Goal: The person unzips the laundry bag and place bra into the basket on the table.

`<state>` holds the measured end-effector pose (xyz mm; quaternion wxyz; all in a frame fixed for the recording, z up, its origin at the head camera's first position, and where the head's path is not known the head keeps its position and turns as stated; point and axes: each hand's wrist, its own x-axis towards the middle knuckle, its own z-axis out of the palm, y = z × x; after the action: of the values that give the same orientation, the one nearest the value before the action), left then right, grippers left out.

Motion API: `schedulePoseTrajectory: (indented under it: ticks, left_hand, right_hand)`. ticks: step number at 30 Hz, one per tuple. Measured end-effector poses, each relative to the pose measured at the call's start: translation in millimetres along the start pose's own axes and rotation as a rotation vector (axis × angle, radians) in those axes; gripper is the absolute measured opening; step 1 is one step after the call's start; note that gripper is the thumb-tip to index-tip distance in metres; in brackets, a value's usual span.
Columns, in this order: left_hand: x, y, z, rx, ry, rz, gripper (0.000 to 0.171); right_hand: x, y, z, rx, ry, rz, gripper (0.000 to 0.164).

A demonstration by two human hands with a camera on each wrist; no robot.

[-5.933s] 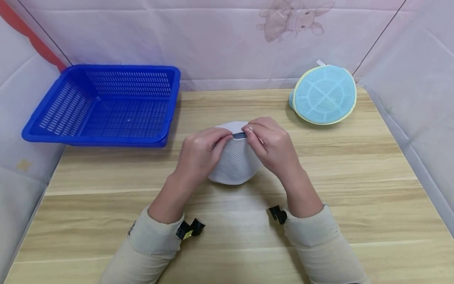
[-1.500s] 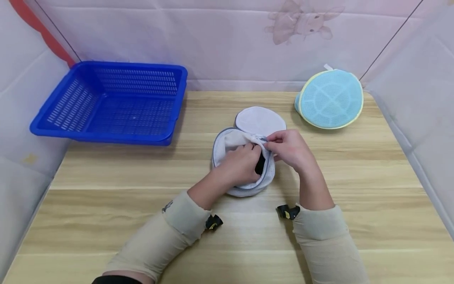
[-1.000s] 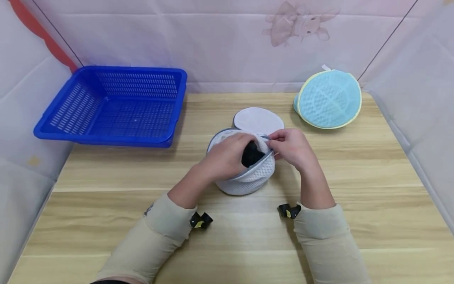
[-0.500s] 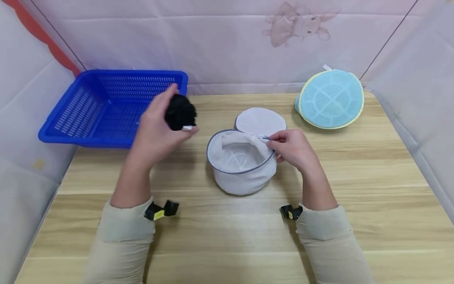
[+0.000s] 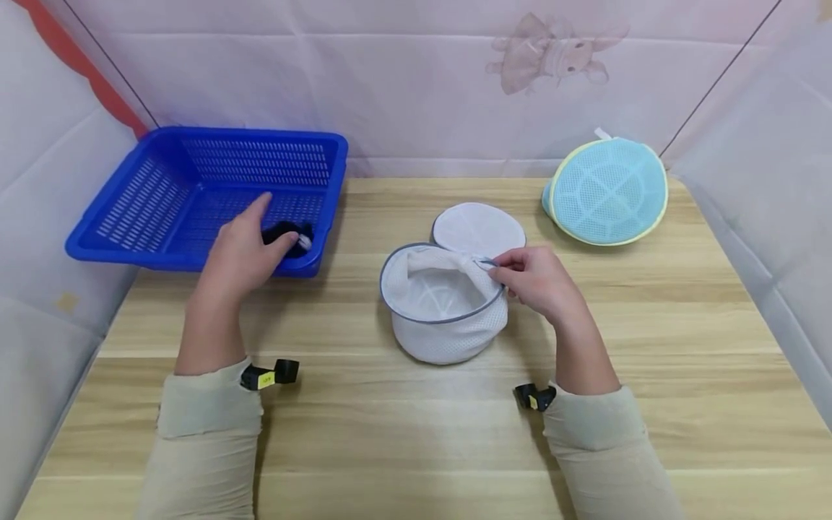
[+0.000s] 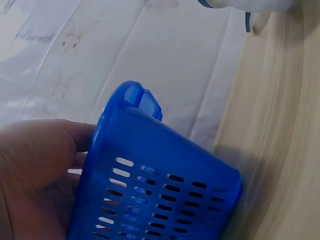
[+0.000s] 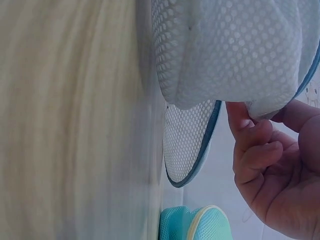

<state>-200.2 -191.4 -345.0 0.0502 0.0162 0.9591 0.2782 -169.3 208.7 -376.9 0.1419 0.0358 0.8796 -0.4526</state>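
Observation:
My left hand is over the front right corner of the blue plastic basket, thumb and index finger spread apart. A bundled black cloth item with a white tag lies in that corner, partly behind the thumb. In the left wrist view the basket wall partly hides the fingers. My right hand pinches the rim of a white mesh laundry bag between thumb and fingers. The bag stands with its grey-zipped mouth open, its round lid folded back behind it. Its inside shows only the ribbed white bottom.
At the back right a light blue mesh laundry bag with yellow trim leans tilted on the wooden table. A printed cloth backdrop rises behind the table's far edge and on both sides.
The white bag was unzipped and its lid folded back. My left hand took the black cloth item out, carried it left and lowered it into the basket. My right hand has stayed at the bag's rim.

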Motion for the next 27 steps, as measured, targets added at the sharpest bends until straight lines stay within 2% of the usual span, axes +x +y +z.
schedulePoseTrajectory:
  ticks: [3, 7, 12, 17, 22, 27]
  left_hand:
    - [-0.3, -2.0, 2.3, 0.036, -0.027, -0.013, 0.069]
    - [-1.7, -2.6, 4.0, 0.045, -0.013, -0.006, 0.064]
    - [-3.0, -0.2, 5.8, 0.025, 0.007, 0.008, 0.060]
    - [-7.7, 5.8, 4.3, -0.008, 0.078, 0.076, 0.053]
    - [-17.6, 18.3, 1.6, -0.049, 0.165, 0.158, 0.045]
    - [-27.9, 26.2, 5.9, -0.064, 0.228, 0.249, 0.039]
  right_hand:
    - [0, 0, 0, 0.002, -0.001, -0.006, 0.021]
    - [1, -1, 1, 0.037, -0.015, 0.002, 0.021]
    - [1, -2, 5, 0.170, -0.012, 0.026, 0.024]
    - [4, -13, 14, 0.391, 0.104, 0.006, 0.028]
    - [18, -25, 22, 0.712, 0.230, -0.032, 0.024]
    - [41, -34, 40, 0.983, 0.255, -0.028, 0.014]
